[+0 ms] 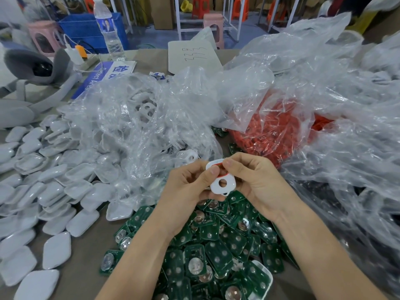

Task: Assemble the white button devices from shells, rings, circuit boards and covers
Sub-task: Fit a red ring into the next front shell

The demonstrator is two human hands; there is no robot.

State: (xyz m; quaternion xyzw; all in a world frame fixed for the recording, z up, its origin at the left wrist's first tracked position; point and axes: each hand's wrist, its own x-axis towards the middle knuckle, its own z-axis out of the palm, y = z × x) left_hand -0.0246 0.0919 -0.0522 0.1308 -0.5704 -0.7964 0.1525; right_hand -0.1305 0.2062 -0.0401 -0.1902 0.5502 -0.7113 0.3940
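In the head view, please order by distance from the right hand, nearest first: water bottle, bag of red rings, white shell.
1. Shell, pinched by the right hand.
2. Ring bag, just behind, right.
3. Bottle, far back left.

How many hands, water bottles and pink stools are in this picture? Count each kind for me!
Hands: 2, the left hand and the right hand, both pinching one white plastic shell
Water bottles: 1, the clear plastic water bottle
Stools: 2, one pink plastic stool far left, another at the centre back
Total: 5
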